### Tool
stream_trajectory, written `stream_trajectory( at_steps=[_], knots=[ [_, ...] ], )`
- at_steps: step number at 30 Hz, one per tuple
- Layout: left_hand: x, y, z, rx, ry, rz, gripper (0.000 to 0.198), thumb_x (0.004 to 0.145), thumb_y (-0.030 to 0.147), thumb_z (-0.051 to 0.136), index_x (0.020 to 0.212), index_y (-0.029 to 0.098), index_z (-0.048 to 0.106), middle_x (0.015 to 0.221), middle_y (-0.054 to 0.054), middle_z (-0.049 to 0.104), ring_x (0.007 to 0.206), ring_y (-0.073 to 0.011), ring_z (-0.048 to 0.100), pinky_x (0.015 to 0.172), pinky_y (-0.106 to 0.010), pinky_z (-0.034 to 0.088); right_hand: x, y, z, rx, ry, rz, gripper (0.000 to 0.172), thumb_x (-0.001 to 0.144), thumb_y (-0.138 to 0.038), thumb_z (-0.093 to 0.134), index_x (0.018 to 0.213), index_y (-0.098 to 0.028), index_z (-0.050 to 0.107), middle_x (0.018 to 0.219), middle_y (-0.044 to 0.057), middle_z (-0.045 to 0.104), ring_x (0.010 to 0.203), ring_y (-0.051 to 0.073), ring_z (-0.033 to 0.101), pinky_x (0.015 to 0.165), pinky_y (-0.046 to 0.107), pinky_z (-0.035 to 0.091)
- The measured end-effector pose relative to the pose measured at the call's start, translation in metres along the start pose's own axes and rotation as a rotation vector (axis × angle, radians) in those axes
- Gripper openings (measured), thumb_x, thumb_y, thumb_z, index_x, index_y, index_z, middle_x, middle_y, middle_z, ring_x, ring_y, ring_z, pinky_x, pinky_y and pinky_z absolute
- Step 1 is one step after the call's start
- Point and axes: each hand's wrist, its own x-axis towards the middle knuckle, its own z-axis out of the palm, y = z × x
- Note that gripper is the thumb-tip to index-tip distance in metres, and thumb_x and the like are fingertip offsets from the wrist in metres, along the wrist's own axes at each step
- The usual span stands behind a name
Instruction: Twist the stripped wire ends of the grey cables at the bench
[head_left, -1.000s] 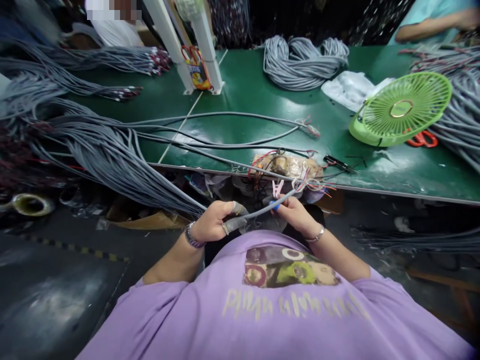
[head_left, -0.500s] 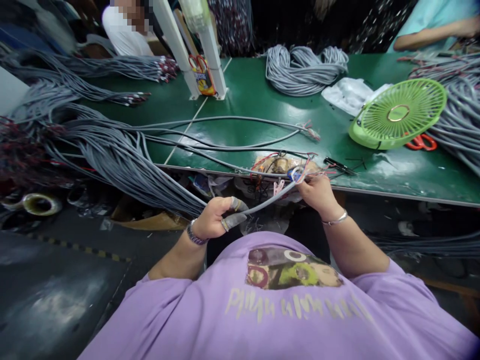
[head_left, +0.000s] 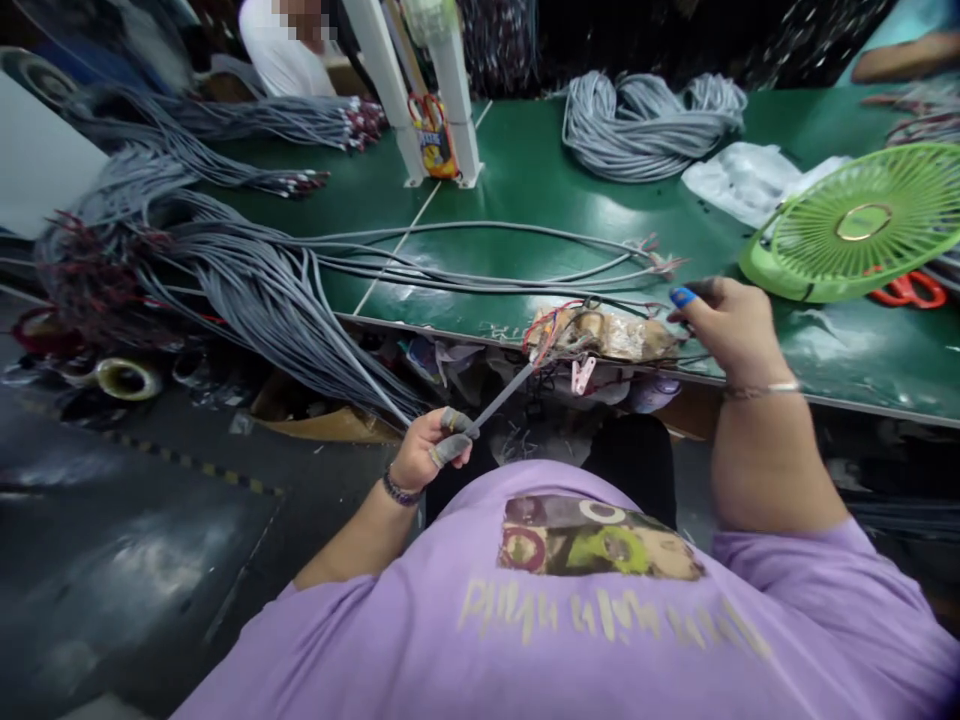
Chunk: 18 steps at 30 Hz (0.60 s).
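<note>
A grey cable [head_left: 501, 398] is pinched between the thumb and fingers of my left hand [head_left: 431, 447], which wears grey finger covers. From my grip the cable slants up towards the table edge. Its stripped end fans into red, white and blue wires [head_left: 551, 330]. My right hand [head_left: 731, 325] is over the front of the table, right of a tape-wrapped bundle [head_left: 630, 336]. A blue cover sits on its thumb and a dark one on a finger. These fingers are curled together; whatever lies in or under them is mostly hidden.
Long grey cables [head_left: 480, 225] lie across the green table [head_left: 517, 185]. A thick cable heap [head_left: 262, 290] hangs off its left edge. Coiled cable [head_left: 652, 130], a white plastic bag [head_left: 742, 185], a green fan [head_left: 862, 220] and red-handled scissors [head_left: 911, 290] are further right. A pink clip [head_left: 583, 375] hangs at the edge.
My right hand has let go of the cable's wire end and moved right over the table, where a black tool lay. My left hand still holds the cable. The view has shifted slightly.
</note>
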Motion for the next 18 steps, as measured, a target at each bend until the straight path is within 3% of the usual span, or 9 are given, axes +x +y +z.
stream_trajectory(
  at_steps=[2, 3, 5, 6, 9, 12, 16, 18],
  knots=[
    [0.000, -0.006, 0.004, 0.012, -0.011, -0.024, 0.042, 0.073, 0.051, 0.079, 0.081, 0.012, 0.064, 0.055, -0.002, 0.064, 0.043, -0.0087, 0.053, 0.044, -0.020, 0.043, -0.037, -0.001, 0.031, -0.121, 0.079, 0.029, 0.014, 0.080, -0.036, 0.079, 0.081, -0.024, 0.073, 0.067, 0.000, 0.065, 0.059, 0.013, 0.058, 0.053, 0.024, 0.047],
    [0.001, -0.008, 0.005, 0.027, -0.021, -0.034, 0.043, 0.073, 0.051, 0.079, 0.081, 0.012, 0.064, 0.056, -0.002, 0.064, 0.045, -0.0090, 0.054, 0.046, -0.020, 0.044, -0.053, 0.002, 0.052, -0.179, 0.011, 0.087, 0.019, 0.081, -0.039, 0.078, 0.082, -0.021, 0.075, 0.068, 0.002, 0.068, 0.059, 0.014, 0.059, 0.054, 0.026, 0.049],
    [0.003, -0.012, 0.007, 0.079, -0.058, -0.047, 0.043, 0.074, 0.053, 0.078, 0.081, 0.012, 0.064, 0.058, -0.002, 0.065, 0.047, -0.0097, 0.056, 0.048, -0.021, 0.046, -0.077, 0.014, 0.095, -0.093, -0.257, 0.258, 0.032, 0.074, -0.042, 0.082, 0.093, -0.017, 0.075, 0.072, 0.004, 0.070, 0.063, 0.016, 0.063, 0.059, 0.029, 0.052],
    [0.005, -0.013, 0.007, 0.116, -0.087, -0.048, 0.042, 0.075, 0.053, 0.077, 0.082, 0.012, 0.065, 0.059, -0.003, 0.066, 0.048, -0.0101, 0.056, 0.049, -0.022, 0.047, -0.083, 0.022, 0.116, -0.024, -0.275, 0.293, 0.036, 0.072, -0.043, 0.084, 0.094, -0.017, 0.074, 0.072, 0.003, 0.069, 0.063, 0.015, 0.062, 0.060, 0.028, 0.051],
    [0.011, -0.016, 0.009, 0.277, -0.181, -0.010, 0.036, 0.078, 0.048, 0.075, 0.083, 0.012, 0.068, 0.063, -0.003, 0.067, 0.053, -0.0102, 0.058, 0.052, -0.022, 0.048, -0.084, 0.049, 0.160, 0.121, -0.108, 0.252, 0.041, 0.069, -0.051, 0.083, 0.086, -0.017, 0.068, 0.074, 0.002, 0.068, 0.066, 0.013, 0.061, 0.066, 0.027, 0.052],
    [0.017, -0.011, 0.015, 0.392, -0.273, 0.019, 0.034, 0.076, 0.046, 0.077, 0.079, 0.013, 0.068, 0.066, -0.002, 0.068, 0.058, -0.0097, 0.058, 0.058, -0.021, 0.048, -0.074, 0.065, 0.171, 0.114, 0.011, 0.207, 0.044, 0.071, -0.058, 0.080, 0.077, -0.017, 0.066, 0.066, 0.000, 0.063, 0.059, 0.011, 0.054, 0.061, 0.027, 0.049],
    [0.028, 0.001, 0.034, 0.178, -0.477, -0.182, 0.049, 0.077, 0.059, 0.073, 0.087, 0.013, 0.063, 0.070, -0.005, 0.070, 0.061, -0.0133, 0.065, 0.058, -0.023, 0.051, -0.062, 0.070, 0.166, 0.101, -0.223, 0.213, 0.042, 0.067, -0.054, 0.084, 0.072, -0.017, 0.065, 0.066, 0.001, 0.062, 0.063, 0.013, 0.055, 0.063, 0.027, 0.049],
    [0.034, 0.005, 0.044, 0.067, -0.476, -0.287, 0.056, 0.078, 0.067, 0.068, 0.089, 0.013, 0.059, 0.065, -0.004, 0.068, 0.051, -0.0118, 0.062, 0.048, -0.020, 0.046, -0.059, 0.070, 0.164, 0.119, -0.253, 0.215, 0.042, 0.067, -0.053, 0.084, 0.074, -0.016, 0.066, 0.068, 0.001, 0.064, 0.065, 0.013, 0.056, 0.065, 0.027, 0.049]
  ],
)
